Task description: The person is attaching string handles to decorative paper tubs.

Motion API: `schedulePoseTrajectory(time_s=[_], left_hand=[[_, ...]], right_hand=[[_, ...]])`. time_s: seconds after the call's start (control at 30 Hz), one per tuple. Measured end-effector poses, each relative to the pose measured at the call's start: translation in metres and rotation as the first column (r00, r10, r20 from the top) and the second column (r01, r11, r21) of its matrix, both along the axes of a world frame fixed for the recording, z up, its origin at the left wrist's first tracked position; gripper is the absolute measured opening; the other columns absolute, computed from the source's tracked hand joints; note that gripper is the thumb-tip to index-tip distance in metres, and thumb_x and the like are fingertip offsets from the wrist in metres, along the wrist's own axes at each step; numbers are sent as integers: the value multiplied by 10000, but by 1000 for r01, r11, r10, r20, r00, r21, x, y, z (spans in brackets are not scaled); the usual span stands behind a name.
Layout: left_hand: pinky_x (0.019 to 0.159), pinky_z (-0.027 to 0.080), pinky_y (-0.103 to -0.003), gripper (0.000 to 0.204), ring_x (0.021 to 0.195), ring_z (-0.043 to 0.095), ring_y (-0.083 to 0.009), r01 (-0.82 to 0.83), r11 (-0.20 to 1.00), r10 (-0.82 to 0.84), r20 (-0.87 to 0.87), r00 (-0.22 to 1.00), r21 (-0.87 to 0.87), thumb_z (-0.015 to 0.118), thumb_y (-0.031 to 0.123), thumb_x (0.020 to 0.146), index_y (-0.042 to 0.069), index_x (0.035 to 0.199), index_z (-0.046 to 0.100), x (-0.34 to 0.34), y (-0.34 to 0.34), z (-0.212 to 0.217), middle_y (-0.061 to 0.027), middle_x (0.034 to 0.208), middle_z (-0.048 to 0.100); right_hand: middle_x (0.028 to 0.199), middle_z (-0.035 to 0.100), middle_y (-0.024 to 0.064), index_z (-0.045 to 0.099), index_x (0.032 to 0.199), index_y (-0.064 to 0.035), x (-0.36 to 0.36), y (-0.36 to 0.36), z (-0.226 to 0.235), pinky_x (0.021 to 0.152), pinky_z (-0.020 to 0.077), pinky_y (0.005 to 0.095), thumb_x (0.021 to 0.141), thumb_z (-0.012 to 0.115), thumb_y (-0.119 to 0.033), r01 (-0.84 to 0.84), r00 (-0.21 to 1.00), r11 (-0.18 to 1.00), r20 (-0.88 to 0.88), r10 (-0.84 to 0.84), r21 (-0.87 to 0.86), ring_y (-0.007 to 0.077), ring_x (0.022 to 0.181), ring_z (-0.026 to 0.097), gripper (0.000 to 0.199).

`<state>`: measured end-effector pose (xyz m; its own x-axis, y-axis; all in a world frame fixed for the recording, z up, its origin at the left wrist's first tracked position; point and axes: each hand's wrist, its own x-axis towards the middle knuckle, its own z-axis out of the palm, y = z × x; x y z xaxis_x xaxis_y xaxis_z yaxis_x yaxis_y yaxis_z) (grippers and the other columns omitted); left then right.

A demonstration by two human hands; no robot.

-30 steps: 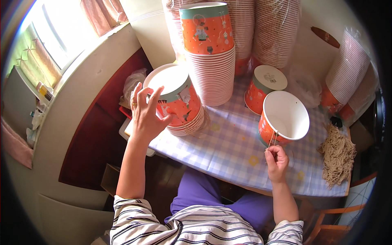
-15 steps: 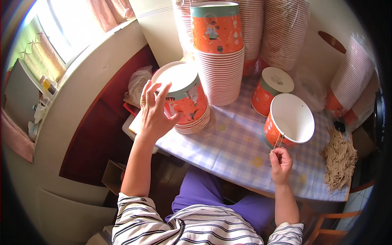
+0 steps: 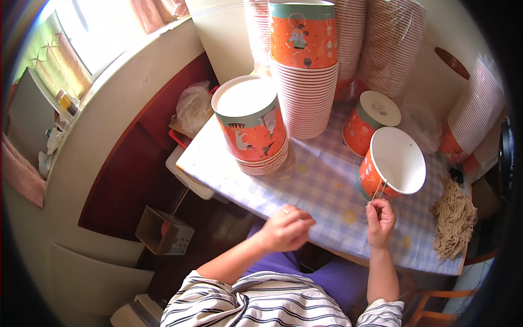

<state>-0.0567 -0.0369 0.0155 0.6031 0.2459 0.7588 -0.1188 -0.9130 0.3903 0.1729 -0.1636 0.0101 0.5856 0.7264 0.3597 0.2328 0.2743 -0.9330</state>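
My right hand (image 3: 379, 219) pinches a thin tan string (image 3: 377, 191) that runs up to an orange paper bucket (image 3: 391, 163) lying tilted on the checked tablecloth (image 3: 321, 188), its white inside facing me. My left hand (image 3: 287, 229) hovers over the table's near edge with fingers curled and nothing seen in them. To the left, upside down, stands a short stack of orange buckets (image 3: 253, 128). Behind it rises a taller stack of the same buckets (image 3: 304, 65).
Another upturned orange bucket (image 3: 368, 122) stands behind the tilted one. A bundle of tan strings (image 3: 453, 218) lies at the table's right end. More bucket stacks (image 3: 389, 43) line the back wall. A plastic bag (image 3: 192, 109) and a small box (image 3: 165, 231) sit at the left.
My left hand has left the short upturned stack and come back toward me to the table's near edge. My right hand still holds the string at the tilted bucket.
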Motion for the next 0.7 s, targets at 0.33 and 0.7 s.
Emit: schedulePoseTrajectory(time_s=[0.33,0.7], left_hand=[[682,480,-357,188,739,590,-267,83,972,-100,-68,993,-219,669,49,708,57,889,618,32,-26,-23,-85,872,604],[695,511,-340,100,799,630,-269,228,736,-345,-64,936,-638,615,50,806,13,896,637,40,-10,-2,-114,869,626]], right_hand=[[784,517,-45,548,874,-21,1,-2,1,583,358,164,883,597,-16,1,1000,1000,0,-1,16,10,642,423,49],[772,520,-55,574,870,-21,2,1,3,581,362,162,878,608,-16,5,999,1000,-34,-5,-15,3,636,431,35]])
